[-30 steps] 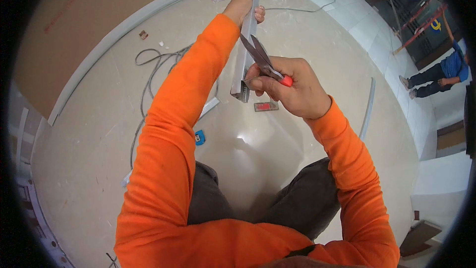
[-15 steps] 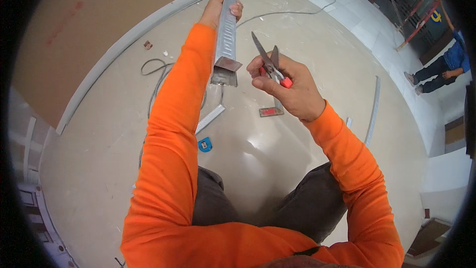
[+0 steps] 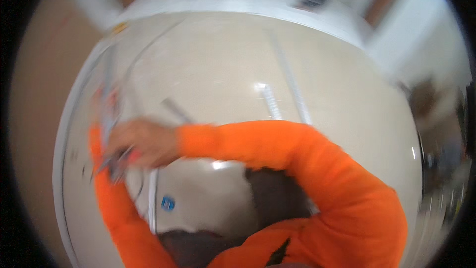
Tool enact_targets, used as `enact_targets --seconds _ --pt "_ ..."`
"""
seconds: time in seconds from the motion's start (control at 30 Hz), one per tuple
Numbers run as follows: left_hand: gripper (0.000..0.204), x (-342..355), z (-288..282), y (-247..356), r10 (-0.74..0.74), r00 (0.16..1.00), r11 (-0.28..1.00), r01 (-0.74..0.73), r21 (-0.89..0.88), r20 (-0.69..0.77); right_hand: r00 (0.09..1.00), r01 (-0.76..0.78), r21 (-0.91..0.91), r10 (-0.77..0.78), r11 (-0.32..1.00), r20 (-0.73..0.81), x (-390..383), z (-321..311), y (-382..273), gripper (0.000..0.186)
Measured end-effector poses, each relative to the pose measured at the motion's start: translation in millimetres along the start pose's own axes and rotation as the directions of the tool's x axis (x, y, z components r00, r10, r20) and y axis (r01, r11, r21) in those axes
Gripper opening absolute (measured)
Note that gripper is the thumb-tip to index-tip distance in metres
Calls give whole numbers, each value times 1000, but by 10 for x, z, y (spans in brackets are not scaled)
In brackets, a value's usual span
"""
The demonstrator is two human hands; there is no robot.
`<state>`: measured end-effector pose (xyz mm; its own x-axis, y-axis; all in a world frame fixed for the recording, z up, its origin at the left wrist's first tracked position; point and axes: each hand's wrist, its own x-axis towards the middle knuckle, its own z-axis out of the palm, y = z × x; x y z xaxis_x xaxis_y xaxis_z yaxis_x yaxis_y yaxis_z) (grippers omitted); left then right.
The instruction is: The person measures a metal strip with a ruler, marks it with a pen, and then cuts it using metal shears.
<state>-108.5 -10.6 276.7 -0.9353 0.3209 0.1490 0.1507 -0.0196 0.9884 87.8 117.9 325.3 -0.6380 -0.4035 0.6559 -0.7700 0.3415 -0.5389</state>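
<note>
As the right hand (image 3: 145, 141), clamped on snips (image 3: 117, 164), swings to nine o'clock, these apparently rejoin the metal channel (image 3: 105, 115) the left hand (image 3: 112, 100) grips.

The person wears a bright orange top (image 3: 364, 203) with full-length, plain sleeves. The top's right sleeve (image 3: 263, 141) ends in a matching orange cuff (image 3: 193, 140), and the fingers (image 3: 118, 140) beyond it are bare, blurred by motion. A narrow, dark, pointed patch (image 3: 278, 253) marks the top's front. Dark grey-brown trousers (image 3: 277, 196) show just beyond the top's front edge.
</note>
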Motion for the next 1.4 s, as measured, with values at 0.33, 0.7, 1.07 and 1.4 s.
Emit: enact_targets --seconds 0.33,0.7,1.07,1.4 --pt "42 371 -766 -466 -243 939 878 319 -357 242 998 -64 110 62 992 20 146 428 190 19" --pt "43 631 81 -416 -222 957 927 266 -266 184 653 -614 419 728 669 -207 -200 -430 530 11" --pt "48 494 67 -183 -143 986 954 161 -253 89 842 -421 334 500 843 -201 -76 -243 610 17" --pt "54 178 -708 104 -52 823 745 -345 -571 -566 864 -314 239 381 919 -330 -9 -430 288 20"
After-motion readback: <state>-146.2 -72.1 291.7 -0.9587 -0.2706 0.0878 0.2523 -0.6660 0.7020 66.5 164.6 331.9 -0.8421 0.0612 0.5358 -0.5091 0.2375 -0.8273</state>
